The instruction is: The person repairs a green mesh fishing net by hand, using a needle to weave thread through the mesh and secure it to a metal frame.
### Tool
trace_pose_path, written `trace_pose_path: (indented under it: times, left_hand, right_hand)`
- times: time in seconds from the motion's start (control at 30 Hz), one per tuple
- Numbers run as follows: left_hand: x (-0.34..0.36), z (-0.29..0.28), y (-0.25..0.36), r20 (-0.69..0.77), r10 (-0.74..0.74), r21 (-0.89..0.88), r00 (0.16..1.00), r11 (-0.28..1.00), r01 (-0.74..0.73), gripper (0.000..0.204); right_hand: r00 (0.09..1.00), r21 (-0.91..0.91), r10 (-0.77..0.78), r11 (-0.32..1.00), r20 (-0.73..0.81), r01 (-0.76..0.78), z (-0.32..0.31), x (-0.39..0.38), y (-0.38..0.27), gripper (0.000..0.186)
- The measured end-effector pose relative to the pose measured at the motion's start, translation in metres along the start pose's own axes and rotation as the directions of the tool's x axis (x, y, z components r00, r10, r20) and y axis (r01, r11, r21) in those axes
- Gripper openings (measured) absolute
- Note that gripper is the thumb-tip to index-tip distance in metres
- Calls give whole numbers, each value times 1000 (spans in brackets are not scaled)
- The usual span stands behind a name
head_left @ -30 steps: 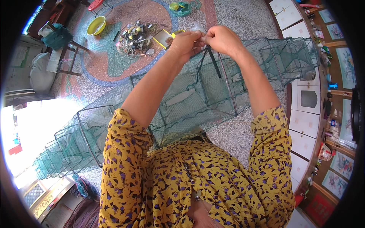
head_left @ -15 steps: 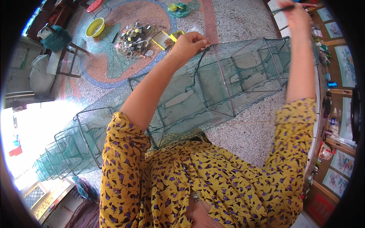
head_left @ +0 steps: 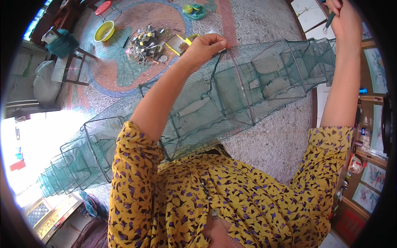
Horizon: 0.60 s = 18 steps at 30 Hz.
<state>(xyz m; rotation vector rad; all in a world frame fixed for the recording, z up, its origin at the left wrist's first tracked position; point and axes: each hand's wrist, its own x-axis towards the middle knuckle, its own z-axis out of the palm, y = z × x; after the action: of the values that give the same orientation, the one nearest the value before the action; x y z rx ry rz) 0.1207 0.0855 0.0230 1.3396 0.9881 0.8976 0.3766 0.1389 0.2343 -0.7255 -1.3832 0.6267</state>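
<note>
A long green mesh trap (head_left: 223, 89) stretches crosswise before a patterned yellow shirt (head_left: 235, 182), probably light and limp between stiff frame rods (head_left: 242, 87), best held there, the left hand's (head_left: 204, 47) grip pinching its far edge, the right hand's (head_left: 345, 20) clasping a dark-handled tool (head_left: 330, 20)

We see a speckled terrazzo floor (head_left: 264, 25) with a circular coloured inlay (head_left: 132, 16) in the upper half, a round red stool (head_left: 103, 7) at upper left, white cabinet doors (head_left: 308, 14) at upper right, and glaring daylight (head_left: 49, 136) at left.
</note>
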Motion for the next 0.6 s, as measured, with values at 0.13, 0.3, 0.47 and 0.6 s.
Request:
trace_pose_path:
  times: [0.13,0.3,0.47,0.6]
  left_hand:
    - [3,-8,-14,-125,-93,-146,988,986,75,17]
    - [3,-2,-8,-195,-138,-243,971,966,89,17]
    - [0,-1,-4,-213,-179,-290,960,950,113,17]
    - [-2,-4,-7,-199,-202,-308,959,942,134,16]
  right_hand:
    - [917,-242,-111,946,383,215,17,-40,15,17]
    - [739,-518,133,794,660,319,31,-101,38,9]
    - [738,-690,284,648,612,323,34,-130,67,7]
    - [733,-716,271,573,624,398,38,-138,76,6]
